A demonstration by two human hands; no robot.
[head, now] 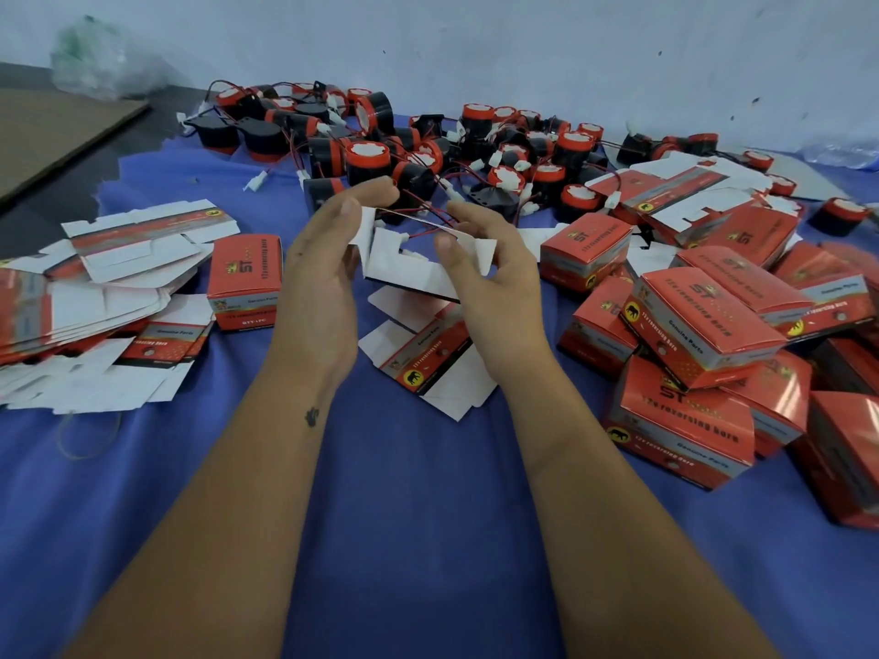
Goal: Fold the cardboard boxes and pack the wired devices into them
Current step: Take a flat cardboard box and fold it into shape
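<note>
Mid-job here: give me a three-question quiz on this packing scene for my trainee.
1. True or false: both hands hold the half-folded box.
2. The loose devices lie: A) far side of the cloth, B) beside the person's elbows, C) on a shelf.
3. Fill in: the pile of folded boxes lies to the person's ____.

Key: 1 true; 2 A; 3 right. The left hand and right hand pinch its flaps.

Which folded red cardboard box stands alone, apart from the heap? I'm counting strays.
The folded red cardboard box left of the left hand, upright beside the flat unfolded blanks; the others lie heaped at right.
</note>
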